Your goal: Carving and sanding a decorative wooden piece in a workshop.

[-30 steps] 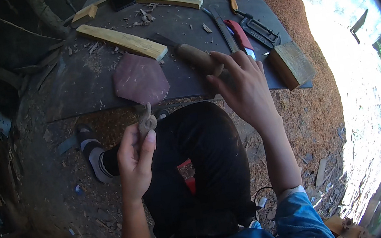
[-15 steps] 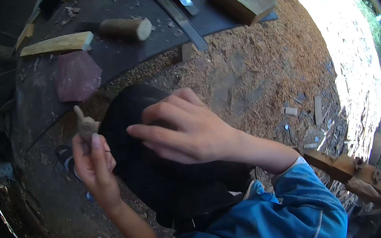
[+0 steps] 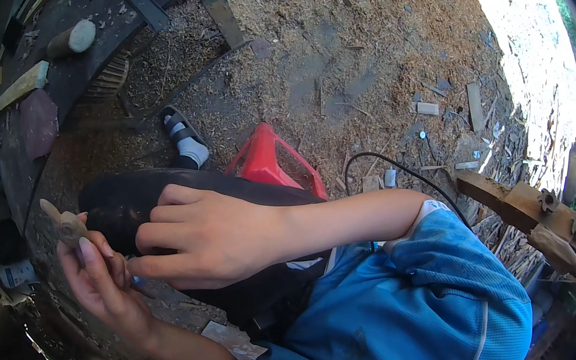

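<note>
My left hand is closed on a small carved wooden piece, held upright at the lower left. Beside it, over my dark-trousered leg, my right hand has curled fingers, their tips reaching toward the left hand; whatever they may grip is hidden. Beyond both hands, at the upper left, a pink hexagonal piece, a pale wood strip and a cylindrical wooden handle lie on the dark worktable.
A red plastic stool stands beyond my leg, near my sandalled foot. A black cable loops at the right. Wood shavings cover the ground; a notched timber lies at the lower right, with bright daylight beyond.
My view has swung right and down, so the table moved to the upper left. My right hand left the tool handle on the table and came across beside my left hand, its fingers now more curled.
</note>
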Demonstrator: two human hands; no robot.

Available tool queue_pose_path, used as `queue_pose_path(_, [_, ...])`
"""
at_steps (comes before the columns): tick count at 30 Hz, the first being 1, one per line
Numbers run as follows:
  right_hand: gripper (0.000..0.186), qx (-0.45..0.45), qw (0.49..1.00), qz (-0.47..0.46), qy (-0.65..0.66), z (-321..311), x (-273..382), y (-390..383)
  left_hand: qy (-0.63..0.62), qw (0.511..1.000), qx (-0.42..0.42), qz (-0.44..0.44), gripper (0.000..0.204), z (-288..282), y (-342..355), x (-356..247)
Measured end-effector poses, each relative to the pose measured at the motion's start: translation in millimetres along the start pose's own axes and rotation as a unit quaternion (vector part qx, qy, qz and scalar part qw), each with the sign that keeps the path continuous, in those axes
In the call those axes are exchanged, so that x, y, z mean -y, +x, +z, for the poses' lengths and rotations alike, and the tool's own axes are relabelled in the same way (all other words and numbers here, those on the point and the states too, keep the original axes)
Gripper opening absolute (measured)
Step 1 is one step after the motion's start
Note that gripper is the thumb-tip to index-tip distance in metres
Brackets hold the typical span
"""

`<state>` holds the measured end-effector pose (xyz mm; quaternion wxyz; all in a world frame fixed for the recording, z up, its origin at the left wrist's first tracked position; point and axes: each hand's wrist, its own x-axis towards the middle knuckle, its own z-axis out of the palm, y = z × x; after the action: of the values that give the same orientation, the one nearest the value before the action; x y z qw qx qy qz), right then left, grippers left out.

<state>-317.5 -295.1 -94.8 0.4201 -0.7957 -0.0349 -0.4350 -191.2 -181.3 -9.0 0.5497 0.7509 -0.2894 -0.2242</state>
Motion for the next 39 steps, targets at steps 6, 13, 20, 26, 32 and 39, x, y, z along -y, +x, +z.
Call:
queue_pose_path(6, [0.022,-0.050,0.999,-0.011,-0.009,-9.1,23.0,-9.5,0.006,0.999,-0.022,0.025,0.039,7.4,-20.9,1.7])
queue_pose_path(13, [0.021,-0.103,0.994,0.030,-0.014,-17.7,35.6,-39.8,0.008,0.998,0.058,0.014,0.036,41.1,-21.5,-16.1])
queue_pose_path(20, [0.018,-0.379,0.892,0.215,0.117,-55.7,-24.3,-103.9,0.105,0.939,0.306,-0.118,0.031,142.8,7.8,-15.1])
queue_pose_path(26, [0.023,-0.611,0.516,0.580,0.156,-47.5,-227.1,-273.2,0.149,0.808,0.541,-0.176,0.029,320.1,66.6,113.2])
queue_pose_path(32, [0.040,-0.338,0.362,0.867,0.050,23.9,-299.7,-427.2,0.518,0.660,0.538,0.083,0.028,419.9,57.9,266.6])
queue_pose_path(39, [0.059,-0.160,0.355,0.918,0.080,66.7,-324.1,-485.6,0.459,0.669,0.571,-0.127,0.029,367.4,70.3,343.4])
